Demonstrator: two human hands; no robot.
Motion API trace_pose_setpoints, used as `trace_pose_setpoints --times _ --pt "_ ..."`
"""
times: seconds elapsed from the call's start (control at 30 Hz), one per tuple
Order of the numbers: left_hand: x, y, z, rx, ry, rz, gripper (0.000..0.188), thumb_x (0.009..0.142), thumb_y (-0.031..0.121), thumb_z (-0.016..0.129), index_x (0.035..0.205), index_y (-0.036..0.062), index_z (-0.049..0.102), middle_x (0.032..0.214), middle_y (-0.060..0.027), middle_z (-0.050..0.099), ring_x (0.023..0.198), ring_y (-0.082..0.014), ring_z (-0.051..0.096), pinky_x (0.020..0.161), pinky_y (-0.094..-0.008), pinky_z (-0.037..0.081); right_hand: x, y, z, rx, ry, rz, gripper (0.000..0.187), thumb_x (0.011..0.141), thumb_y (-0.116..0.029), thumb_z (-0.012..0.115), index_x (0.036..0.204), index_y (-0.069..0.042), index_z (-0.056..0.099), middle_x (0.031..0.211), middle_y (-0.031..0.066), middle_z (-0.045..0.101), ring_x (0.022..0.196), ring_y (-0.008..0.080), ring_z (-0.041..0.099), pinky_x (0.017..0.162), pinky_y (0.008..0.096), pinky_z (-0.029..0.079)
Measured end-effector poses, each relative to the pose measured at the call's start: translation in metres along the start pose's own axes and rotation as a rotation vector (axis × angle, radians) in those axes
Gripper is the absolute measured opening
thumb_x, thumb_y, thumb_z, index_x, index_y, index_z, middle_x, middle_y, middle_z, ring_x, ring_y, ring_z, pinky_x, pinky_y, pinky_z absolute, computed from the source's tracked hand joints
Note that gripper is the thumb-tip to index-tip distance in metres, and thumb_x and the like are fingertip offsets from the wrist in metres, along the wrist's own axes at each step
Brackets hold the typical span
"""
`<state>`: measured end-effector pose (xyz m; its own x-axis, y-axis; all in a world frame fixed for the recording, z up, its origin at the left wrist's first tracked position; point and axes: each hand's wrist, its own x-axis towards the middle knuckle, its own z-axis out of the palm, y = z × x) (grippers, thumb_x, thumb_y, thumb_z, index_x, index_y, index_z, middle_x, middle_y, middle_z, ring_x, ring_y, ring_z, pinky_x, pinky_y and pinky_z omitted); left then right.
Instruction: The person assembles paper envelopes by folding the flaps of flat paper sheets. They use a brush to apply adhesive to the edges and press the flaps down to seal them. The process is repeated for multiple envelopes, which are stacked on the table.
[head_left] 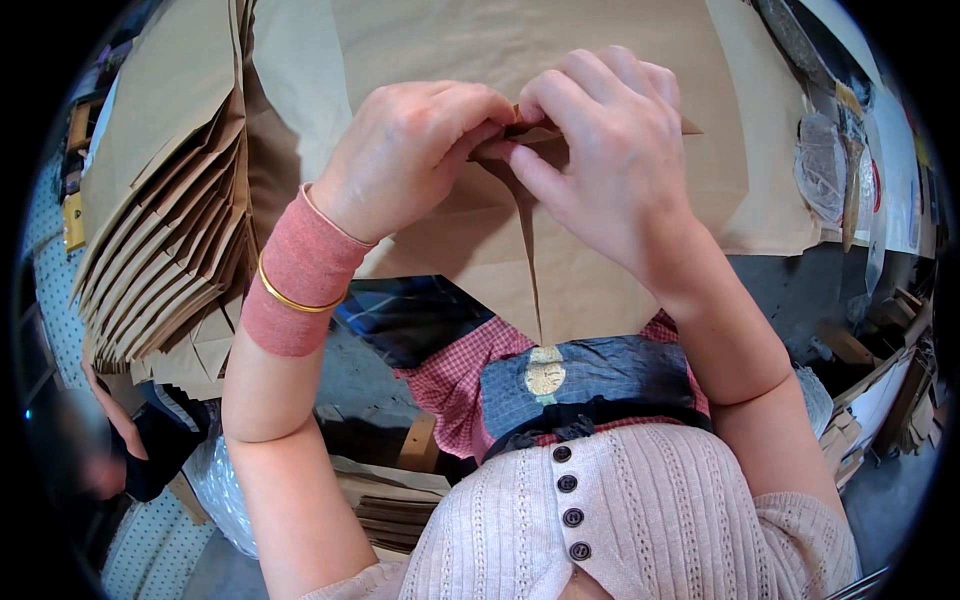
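A large sheet of brown kraft paper lies before me, its near part folded, with a dark crease running down toward my lap. My left hand closes in a pinch on the raised folded edge of that paper. Close beside it, my right hand has thumb and bent fingers on the same fold. The fingertips almost meet, and they partly hide the pinched spot. A pink cuff and a gold-coloured bangle circle my left wrist.
On the left stands a thick stack of folded brown paper bags. Clear plastic and paper scraps lie at the right edge. Below left are a wooden block, more stacked paper and another person.
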<state>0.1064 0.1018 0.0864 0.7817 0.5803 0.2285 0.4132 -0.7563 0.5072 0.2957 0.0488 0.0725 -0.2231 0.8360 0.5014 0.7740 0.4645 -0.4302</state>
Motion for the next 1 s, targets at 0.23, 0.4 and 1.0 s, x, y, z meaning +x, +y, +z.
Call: trace_pose_setpoints --times 0.23,0.4,1.0 --pt "-0.001 0.0 0.003 0.003 0.025 0.035 0.015 0.081 -0.004 0.066 0.095 0.0001 0.065 0.083 -0.0119 0.067 0.073 -0.0286 0.066 0.064 -0.0331 0.053 -0.006 0.002 0.005 0.013 -0.022 0.013 0.012 0.07 -0.016 0.074 0.075 -0.011 0.064 0.082 0.0014 0.06 0.088 0.0227 0.057 0.082 0.0382 0.04" --pt "-0.002 -0.001 0.007 0.0 0.025 0.066 0.011 0.081 -0.004 0.065 0.091 0.0 0.062 0.08 -0.012 0.065 0.07 -0.0295 0.064 0.062 -0.0338 0.051 -0.011 0.007 0.013 0.053 0.038 -0.035 0.008 0.071 -0.013 0.072 0.07 -0.011 0.064 0.079 0.0 0.059 0.083 0.0205 0.057 0.08 0.0369 0.04" --pt "-0.002 -0.002 0.01 -0.053 0.005 0.047 0.007 0.083 -0.005 0.063 0.089 -0.0002 0.061 0.079 -0.0123 0.064 0.07 -0.0293 0.063 0.063 -0.0328 0.052 -0.024 0.015 0.03 0.066 0.257 -0.228 0.006 0.065 -0.012 0.067 0.068 -0.012 0.062 0.074 -0.0022 0.056 0.072 0.0145 0.057 0.076 0.0306 0.041"
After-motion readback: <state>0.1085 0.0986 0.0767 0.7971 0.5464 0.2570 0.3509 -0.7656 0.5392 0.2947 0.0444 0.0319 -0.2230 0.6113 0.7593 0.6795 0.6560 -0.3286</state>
